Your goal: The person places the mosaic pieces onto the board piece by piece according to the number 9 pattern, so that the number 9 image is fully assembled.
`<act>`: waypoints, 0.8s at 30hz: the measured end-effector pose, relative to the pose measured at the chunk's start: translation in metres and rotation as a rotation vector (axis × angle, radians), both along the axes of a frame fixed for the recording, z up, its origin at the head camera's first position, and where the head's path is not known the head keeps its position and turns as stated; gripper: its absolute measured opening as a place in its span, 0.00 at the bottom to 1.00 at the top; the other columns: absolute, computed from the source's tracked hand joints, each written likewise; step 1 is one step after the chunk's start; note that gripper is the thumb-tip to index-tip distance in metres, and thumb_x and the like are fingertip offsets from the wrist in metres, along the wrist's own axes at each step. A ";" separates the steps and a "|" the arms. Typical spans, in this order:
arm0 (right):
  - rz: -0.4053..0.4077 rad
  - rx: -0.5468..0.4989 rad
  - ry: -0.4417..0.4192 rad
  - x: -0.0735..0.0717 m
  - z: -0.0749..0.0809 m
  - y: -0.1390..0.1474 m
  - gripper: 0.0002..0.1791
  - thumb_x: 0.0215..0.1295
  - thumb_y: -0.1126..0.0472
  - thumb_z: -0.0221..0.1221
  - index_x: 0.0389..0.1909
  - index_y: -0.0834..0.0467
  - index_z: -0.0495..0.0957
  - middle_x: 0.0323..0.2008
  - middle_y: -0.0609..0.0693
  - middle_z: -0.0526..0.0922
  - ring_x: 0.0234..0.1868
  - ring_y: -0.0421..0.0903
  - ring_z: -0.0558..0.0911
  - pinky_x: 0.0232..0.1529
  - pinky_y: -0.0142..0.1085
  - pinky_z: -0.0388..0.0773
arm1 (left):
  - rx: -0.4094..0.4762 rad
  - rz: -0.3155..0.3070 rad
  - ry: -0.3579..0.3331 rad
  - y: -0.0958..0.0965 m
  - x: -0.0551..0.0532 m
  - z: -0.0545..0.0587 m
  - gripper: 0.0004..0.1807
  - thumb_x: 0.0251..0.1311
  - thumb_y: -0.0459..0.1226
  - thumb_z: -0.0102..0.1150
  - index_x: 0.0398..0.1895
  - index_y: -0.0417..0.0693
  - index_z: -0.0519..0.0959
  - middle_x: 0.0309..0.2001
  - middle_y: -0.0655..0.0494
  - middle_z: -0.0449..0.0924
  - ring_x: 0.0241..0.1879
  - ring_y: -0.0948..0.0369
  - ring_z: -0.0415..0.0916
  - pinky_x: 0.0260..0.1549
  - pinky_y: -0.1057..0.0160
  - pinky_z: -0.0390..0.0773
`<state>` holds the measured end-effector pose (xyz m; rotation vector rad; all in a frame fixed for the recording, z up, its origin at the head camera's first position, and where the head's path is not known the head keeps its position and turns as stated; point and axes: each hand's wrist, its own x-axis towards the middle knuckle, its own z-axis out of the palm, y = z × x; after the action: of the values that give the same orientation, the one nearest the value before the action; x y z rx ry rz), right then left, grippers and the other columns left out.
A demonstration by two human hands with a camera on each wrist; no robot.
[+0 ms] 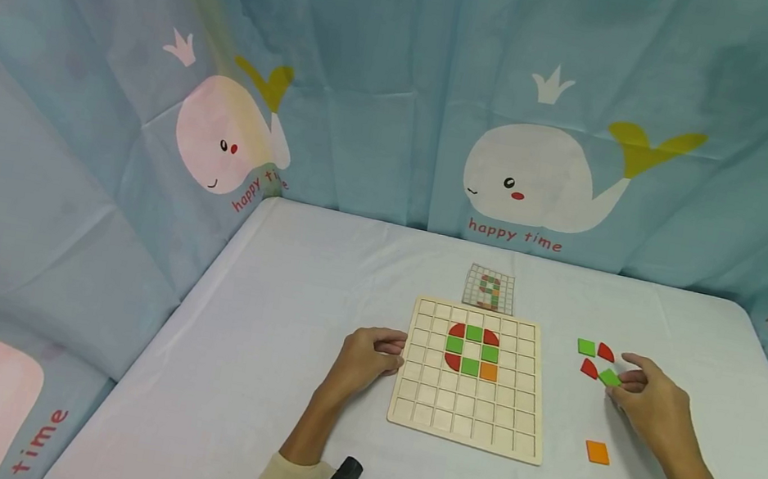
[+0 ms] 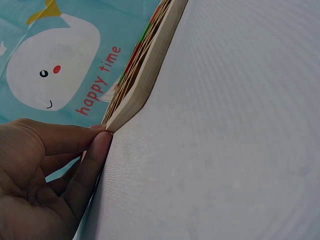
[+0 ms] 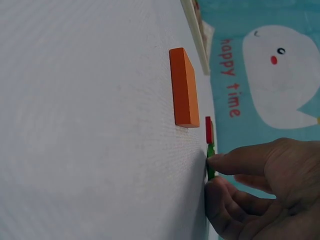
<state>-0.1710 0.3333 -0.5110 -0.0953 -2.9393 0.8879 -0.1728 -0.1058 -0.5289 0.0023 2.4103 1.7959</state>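
A pale wooden grid board (image 1: 470, 410) lies on the white table. Red rounded pieces, green squares and one orange square (image 1: 488, 371) form a ring in its upper middle cells. My left hand (image 1: 362, 360) pinches the board's left edge between thumb and fingers; the left wrist view shows the fingertips against the wooden rim (image 2: 145, 75). To the right of the board, my right hand (image 1: 657, 405) pinches a green square tile (image 1: 607, 377) with thumb and index finger. Beside that tile lie another green square (image 1: 586, 348) and two red rounded pieces (image 1: 606, 352).
A small card (image 1: 474, 288) printed with a grid and a coloured figure lies just behind the board. A loose orange square tile (image 1: 597, 452) sits nearer, right of the board. A blue whale-print curtain (image 1: 368, 146) hangs behind and beside the table.
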 end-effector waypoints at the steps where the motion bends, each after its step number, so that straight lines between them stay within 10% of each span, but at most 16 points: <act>1: 0.001 -0.001 -0.001 0.000 0.000 0.001 0.34 0.66 0.67 0.68 0.70 0.71 0.69 0.46 0.70 0.85 0.44 0.63 0.85 0.41 0.50 0.89 | 0.000 0.000 0.000 0.000 0.000 0.000 0.22 0.60 0.25 0.68 0.59 0.38 0.85 0.48 0.49 0.89 0.44 0.60 0.87 0.37 0.67 0.89; 8: 0.024 -0.041 -0.004 0.004 0.001 0.003 0.35 0.67 0.66 0.68 0.72 0.70 0.68 0.46 0.69 0.85 0.42 0.60 0.86 0.28 0.20 0.79 | 0.003 -0.001 -0.004 0.001 0.000 0.001 0.22 0.61 0.25 0.68 0.60 0.38 0.85 0.48 0.49 0.89 0.45 0.60 0.87 0.37 0.67 0.89; 24: 0.137 -0.048 0.080 0.014 0.005 -0.007 0.37 0.65 0.67 0.71 0.74 0.62 0.70 0.48 0.62 0.87 0.49 0.56 0.83 0.32 0.18 0.77 | 0.004 0.001 0.001 0.000 0.000 0.000 0.22 0.61 0.25 0.68 0.60 0.37 0.85 0.49 0.47 0.89 0.46 0.59 0.87 0.38 0.67 0.89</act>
<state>-0.1572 0.3265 -0.5058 0.1374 -2.8794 0.9564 -0.1725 -0.1061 -0.5286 0.0021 2.4075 1.8016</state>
